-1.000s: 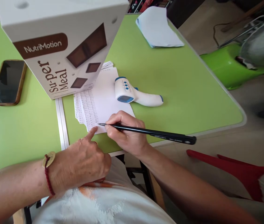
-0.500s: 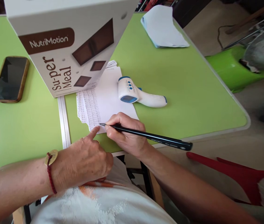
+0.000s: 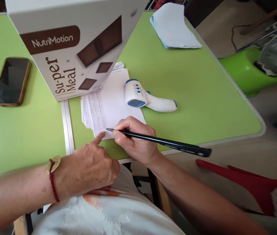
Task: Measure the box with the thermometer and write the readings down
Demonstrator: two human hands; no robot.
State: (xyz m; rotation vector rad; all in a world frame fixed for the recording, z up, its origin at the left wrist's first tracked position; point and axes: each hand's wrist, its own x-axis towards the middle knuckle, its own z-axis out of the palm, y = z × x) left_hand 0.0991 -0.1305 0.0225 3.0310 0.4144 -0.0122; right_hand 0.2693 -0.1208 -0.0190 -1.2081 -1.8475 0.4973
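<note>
My right hand (image 3: 136,138) is closed around a long black pen (image 3: 170,143). The pen's tip is at or just above the lower left part of a white sheet of paper (image 3: 114,94), beside columns of small handwriting. With its index finger stretched out, my left hand (image 3: 92,166) touches the sheet's lower edge, left of the tip. Its other fingers are curled and hold nothing I can see; the thumb is hidden. A white and blue infrared thermometer (image 3: 150,98) lies partly on the paper. Under the sheet, more written pages fan out to the left.
A tall white NutriMotion box (image 3: 70,65) stands behind the papers and covers part of them. At the left lies a phone (image 3: 11,81) in a brown case. Folded papers (image 3: 174,27) rest at the far right of the green table (image 3: 214,107). A red chair (image 3: 246,186) is beyond the edge.
My right hand and the pen have shifted slightly right, and the pen's back end now reaches farther right. My left hand stays nearly in place. The view has moved a little.
</note>
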